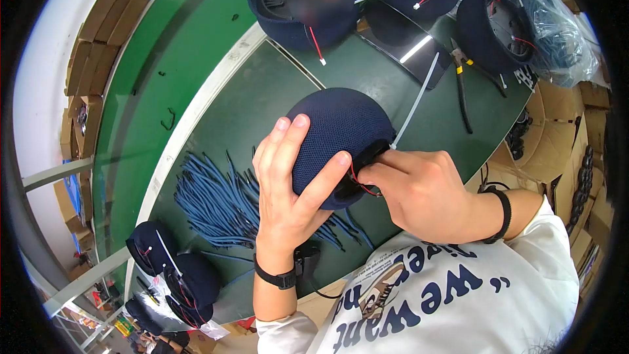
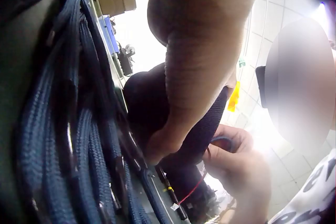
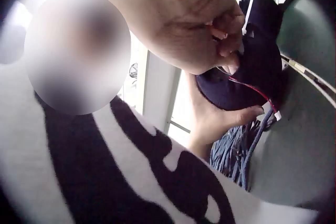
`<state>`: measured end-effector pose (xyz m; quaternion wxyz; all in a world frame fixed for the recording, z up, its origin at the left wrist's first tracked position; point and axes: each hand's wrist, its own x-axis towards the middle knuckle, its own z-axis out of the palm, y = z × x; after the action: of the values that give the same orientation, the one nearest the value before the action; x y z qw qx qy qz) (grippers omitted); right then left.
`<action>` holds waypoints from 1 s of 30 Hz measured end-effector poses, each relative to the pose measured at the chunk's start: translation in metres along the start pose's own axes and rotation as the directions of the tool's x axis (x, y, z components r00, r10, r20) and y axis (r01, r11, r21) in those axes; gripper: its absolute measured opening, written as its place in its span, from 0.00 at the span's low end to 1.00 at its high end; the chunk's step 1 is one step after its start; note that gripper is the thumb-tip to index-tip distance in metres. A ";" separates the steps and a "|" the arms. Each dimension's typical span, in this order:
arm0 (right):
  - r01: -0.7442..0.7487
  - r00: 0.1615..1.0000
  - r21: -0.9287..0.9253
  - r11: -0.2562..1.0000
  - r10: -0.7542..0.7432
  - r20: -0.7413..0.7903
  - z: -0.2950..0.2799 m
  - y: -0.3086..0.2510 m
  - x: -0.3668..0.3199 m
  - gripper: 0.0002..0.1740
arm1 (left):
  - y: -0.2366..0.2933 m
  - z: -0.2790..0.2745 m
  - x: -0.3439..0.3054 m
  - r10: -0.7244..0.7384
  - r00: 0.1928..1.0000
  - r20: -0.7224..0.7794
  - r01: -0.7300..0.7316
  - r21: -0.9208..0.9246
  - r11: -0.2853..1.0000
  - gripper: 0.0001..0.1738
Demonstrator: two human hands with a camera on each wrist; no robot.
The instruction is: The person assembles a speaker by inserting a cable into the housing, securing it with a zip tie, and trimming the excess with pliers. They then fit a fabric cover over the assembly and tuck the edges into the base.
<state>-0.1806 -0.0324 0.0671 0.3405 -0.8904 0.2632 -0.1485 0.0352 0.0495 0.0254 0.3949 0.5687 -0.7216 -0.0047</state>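
Observation:
In the head view my left hand [image 1: 288, 174] holds a round navy shell [image 1: 341, 121] covered in mesh fabric, fingers spread over its side. The shell is tilted, its dark opening toward my right hand [image 1: 419, 187]. That hand's curled fingers work at the opening and pinch what looks like a blue cord loop [image 2: 224, 141]; the fingertips are partly hidden. A thin red and black wire [image 3: 257, 90] hangs from the opening, ending in a white plug [image 3: 277, 115]. One white cable tie [image 1: 416, 102] sticks up from the shell's edge.
Blue cords [image 1: 213, 200] lie in a pile left of the shell. Cutting pliers [image 1: 461, 82] with black and yellow handles lie at right, near a dark glossy panel [image 1: 400, 43]. More navy shells [image 1: 291, 30] stand at the back; others [image 1: 196, 282] lie at lower left.

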 end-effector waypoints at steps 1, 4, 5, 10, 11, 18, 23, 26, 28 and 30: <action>-0.012 0.999 0.011 1.000 0.013 -0.046 0.004 -0.001 -0.001 0.11 | 0.000 0.000 0.000 -0.002 1.000 -0.003 0.002 0.005 1.000 0.45; -0.055 0.989 0.046 0.997 0.061 -0.137 0.011 -0.001 -0.001 0.10 | 0.001 0.000 -0.001 -0.008 1.000 -0.010 0.009 0.017 1.000 0.45; -0.076 0.987 0.058 0.995 0.084 -0.135 0.011 -0.001 -0.001 0.10 | 0.001 0.000 -0.001 -0.009 1.000 -0.011 0.009 0.019 1.000 0.45; -0.041 0.990 0.071 0.997 0.050 -0.132 0.013 0.000 -0.001 0.10 | 0.001 0.001 -0.002 0.001 1.000 -0.012 0.000 0.022 1.000 0.46; -0.019 0.989 0.072 0.997 0.029 -0.142 0.015 0.000 -0.001 0.10 | 0.001 0.001 -0.001 0.000 1.000 -0.012 0.001 0.023 1.000 0.47; -0.044 0.984 0.227 0.973 0.082 -0.158 0.018 0.001 -0.002 0.08 | -0.002 0.001 -0.002 -0.039 0.999 -0.033 0.039 -0.012 0.999 0.51; -0.059 0.994 0.161 0.985 0.073 -0.079 0.005 -0.012 -0.005 0.17 | -0.002 0.001 -0.002 -0.034 0.999 -0.027 0.033 -0.005 0.999 0.52; -0.082 0.997 0.168 0.982 0.083 0.005 0.004 -0.014 -0.007 0.24 | 0.000 0.001 -0.001 -0.025 1.000 -0.012 0.025 0.034 0.999 0.55; -0.077 0.997 0.213 0.974 0.074 0.021 0.006 -0.010 -0.007 0.25 | -0.002 0.000 -0.004 0.025 0.999 0.033 -0.029 0.112 0.993 0.62; -0.054 0.998 0.279 0.959 0.059 -0.012 0.008 -0.004 -0.002 0.24 | -0.003 -0.001 -0.003 0.011 0.999 0.035 -0.014 0.100 0.995 0.63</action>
<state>-0.1778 -0.0249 0.0639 0.4636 -0.8243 0.2684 -0.1833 0.0380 0.0515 0.0226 0.3534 0.5832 -0.7310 0.0242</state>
